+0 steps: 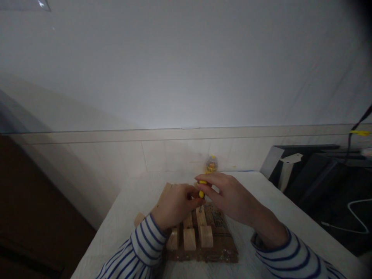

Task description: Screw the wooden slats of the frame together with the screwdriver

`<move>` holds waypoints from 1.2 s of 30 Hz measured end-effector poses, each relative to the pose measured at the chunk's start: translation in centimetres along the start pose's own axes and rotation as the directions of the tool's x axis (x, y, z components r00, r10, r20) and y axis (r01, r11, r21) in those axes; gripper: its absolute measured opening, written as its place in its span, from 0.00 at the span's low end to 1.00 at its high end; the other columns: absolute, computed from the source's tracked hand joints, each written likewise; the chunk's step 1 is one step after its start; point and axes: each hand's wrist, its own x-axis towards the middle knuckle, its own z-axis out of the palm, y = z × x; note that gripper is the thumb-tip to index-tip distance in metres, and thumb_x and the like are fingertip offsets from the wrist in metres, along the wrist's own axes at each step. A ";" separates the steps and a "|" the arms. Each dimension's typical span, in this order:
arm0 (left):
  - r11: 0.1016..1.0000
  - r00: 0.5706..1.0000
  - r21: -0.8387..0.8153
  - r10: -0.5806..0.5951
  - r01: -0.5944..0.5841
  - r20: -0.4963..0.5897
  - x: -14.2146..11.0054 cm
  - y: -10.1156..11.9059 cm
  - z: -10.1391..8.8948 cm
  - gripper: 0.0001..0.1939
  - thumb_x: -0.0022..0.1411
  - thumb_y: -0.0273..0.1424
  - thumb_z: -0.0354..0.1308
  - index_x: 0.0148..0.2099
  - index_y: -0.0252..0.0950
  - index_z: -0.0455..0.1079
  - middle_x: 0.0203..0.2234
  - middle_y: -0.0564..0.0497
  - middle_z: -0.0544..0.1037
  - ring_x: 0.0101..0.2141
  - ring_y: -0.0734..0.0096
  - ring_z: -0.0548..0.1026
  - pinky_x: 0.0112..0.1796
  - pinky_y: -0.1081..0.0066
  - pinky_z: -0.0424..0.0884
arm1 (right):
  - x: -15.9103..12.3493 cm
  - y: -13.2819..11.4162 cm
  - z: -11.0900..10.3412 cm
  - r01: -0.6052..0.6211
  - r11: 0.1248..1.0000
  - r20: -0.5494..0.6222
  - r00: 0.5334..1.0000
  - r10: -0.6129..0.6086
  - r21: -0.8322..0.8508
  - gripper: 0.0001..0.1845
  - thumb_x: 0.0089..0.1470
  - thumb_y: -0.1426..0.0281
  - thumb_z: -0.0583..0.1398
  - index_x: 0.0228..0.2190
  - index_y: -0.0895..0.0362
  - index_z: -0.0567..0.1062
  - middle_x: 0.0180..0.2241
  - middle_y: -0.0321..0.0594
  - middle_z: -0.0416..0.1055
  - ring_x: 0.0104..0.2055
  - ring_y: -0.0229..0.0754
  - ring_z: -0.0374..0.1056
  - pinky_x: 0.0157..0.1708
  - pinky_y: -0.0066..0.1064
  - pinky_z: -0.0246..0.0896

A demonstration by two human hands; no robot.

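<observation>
Above the brown package, my left hand [180,201] and my right hand [223,192] meet, with the fingertips close together. A small yellow piece [201,194] is pinched by the thumb and fingers of my left hand. Between the thumb and fingers of my right hand is another bit of yellow, a flat top [203,182] just above it. Fingers hide whether the two are one object. Beneath lie light wooden blocks [206,236] in a row at the front of the package [223,245], with narrow wooden strips [200,216] behind them.
A clear rounded container [211,164] with yellow contents stands at the table's back, near the wall. Left of my left wrist lies another wooden block [138,219]. Dark equipment [314,174] and a white cable [357,217] are right of the white table [116,232].
</observation>
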 end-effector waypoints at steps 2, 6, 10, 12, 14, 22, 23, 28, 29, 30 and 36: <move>1.000 1.000 0.006 -0.002 0.002 0.004 0.0 0.0 0.0 0.14 0.58 0.37 0.52 0.37 0.34 0.74 0.27 0.50 0.77 0.28 0.70 0.70 0.30 0.74 0.63 | 0.0 0.1 0.0 -0.008 1.000 0.001 1.000 0.008 -0.013 0.13 0.57 0.66 0.52 0.40 0.56 0.73 0.38 0.42 0.74 0.39 0.42 0.69 0.41 0.37 0.63; 1.000 1.000 0.020 0.016 -0.017 0.014 0.0 0.0 0.0 0.14 0.59 0.37 0.50 0.37 0.35 0.74 0.26 0.51 0.76 0.28 0.71 0.70 0.30 0.74 0.63 | 0.1 0.3 0.3 -0.024 0.999 -0.003 1.000 0.024 -0.036 0.14 0.57 0.66 0.53 0.41 0.57 0.73 0.38 0.42 0.74 0.40 0.43 0.69 0.41 0.37 0.62; 0.999 0.999 0.028 0.032 -0.032 0.020 0.0 0.0 0.0 0.13 0.59 0.35 0.50 0.37 0.35 0.74 0.26 0.51 0.76 0.27 0.71 0.70 0.30 0.75 0.63 | 0.0 0.4 0.4 -0.026 0.999 -0.019 1.000 0.026 -0.044 0.13 0.56 0.65 0.53 0.40 0.56 0.73 0.38 0.42 0.74 0.39 0.43 0.69 0.41 0.36 0.62; 0.999 0.999 0.026 0.039 -0.039 0.026 0.1 0.1 -0.1 0.13 0.59 0.35 0.50 0.37 0.35 0.74 0.26 0.51 0.76 0.27 0.71 0.70 0.30 0.75 0.63 | 0.1 0.4 0.4 -0.031 0.999 -0.015 0.999 0.030 -0.044 0.13 0.56 0.66 0.53 0.39 0.56 0.73 0.36 0.41 0.74 0.38 0.42 0.69 0.40 0.35 0.62; 0.999 0.998 0.020 0.045 -0.046 0.034 0.1 0.2 -0.1 0.13 0.59 0.34 0.50 0.37 0.35 0.74 0.26 0.51 0.76 0.27 0.71 0.69 0.30 0.75 0.63 | 0.1 0.3 0.4 -0.033 0.998 -0.011 0.999 0.033 -0.044 0.12 0.56 0.65 0.53 0.39 0.56 0.73 0.36 0.41 0.74 0.37 0.42 0.69 0.38 0.35 0.62; 0.998 0.997 0.008 0.056 -0.057 0.043 0.0 0.1 -0.1 0.13 0.60 0.34 0.49 0.38 0.35 0.73 0.26 0.51 0.76 0.27 0.71 0.69 0.30 0.75 0.63 | 0.2 0.2 0.4 -0.047 0.997 -0.013 0.999 0.047 -0.057 0.11 0.55 0.65 0.54 0.37 0.56 0.72 0.32 0.39 0.74 0.33 0.40 0.68 0.34 0.33 0.61; 0.998 0.997 0.009 0.058 -0.059 0.042 0.0 0.1 -0.1 0.13 0.60 0.34 0.49 0.39 0.35 0.73 0.26 0.51 0.75 0.27 0.71 0.69 0.29 0.75 0.62 | 0.1 0.2 0.4 -0.046 0.997 -0.016 0.999 0.045 -0.055 0.11 0.55 0.65 0.54 0.37 0.55 0.72 0.32 0.39 0.74 0.33 0.40 0.68 0.34 0.32 0.61; 0.996 0.996 0.020 0.085 -0.086 0.042 0.1 0.1 0.0 0.12 0.60 0.33 0.50 0.39 0.36 0.73 0.26 0.53 0.74 0.27 0.73 0.69 0.28 0.76 0.61 | 0.1 0.2 0.4 -0.055 0.998 -0.004 0.998 0.055 -0.035 0.10 0.55 0.65 0.54 0.36 0.55 0.72 0.31 0.38 0.73 0.32 0.39 0.67 0.33 0.31 0.60; 0.996 0.996 0.025 0.085 -0.087 0.041 0.1 0.1 0.0 0.12 0.60 0.33 0.50 0.39 0.36 0.73 0.25 0.53 0.74 0.26 0.73 0.68 0.28 0.76 0.61 | 0.1 0.2 0.4 -0.058 0.998 0.002 0.998 0.058 -0.035 0.09 0.55 0.65 0.54 0.35 0.55 0.71 0.31 0.38 0.72 0.32 0.39 0.67 0.32 0.30 0.60; 0.996 0.996 0.030 0.085 -0.086 0.040 0.1 0.1 0.0 0.12 0.60 0.34 0.50 0.39 0.36 0.73 0.25 0.52 0.74 0.26 0.73 0.68 0.28 0.76 0.61 | 0.2 0.1 0.4 -0.061 0.998 0.006 0.998 0.061 -0.035 0.09 0.55 0.66 0.54 0.35 0.56 0.71 0.31 0.38 0.72 0.32 0.39 0.67 0.32 0.30 0.59; 0.997 0.997 0.029 0.074 -0.075 0.037 0.0 0.0 -0.1 0.13 0.60 0.34 0.50 0.40 0.36 0.73 0.28 0.50 0.76 0.29 0.70 0.69 0.30 0.74 0.63 | 0.3 -0.1 0.4 -0.090 0.996 0.015 0.996 0.090 -0.020 0.09 0.55 0.65 0.55 0.34 0.56 0.71 0.29 0.37 0.71 0.29 0.37 0.66 0.31 0.30 0.59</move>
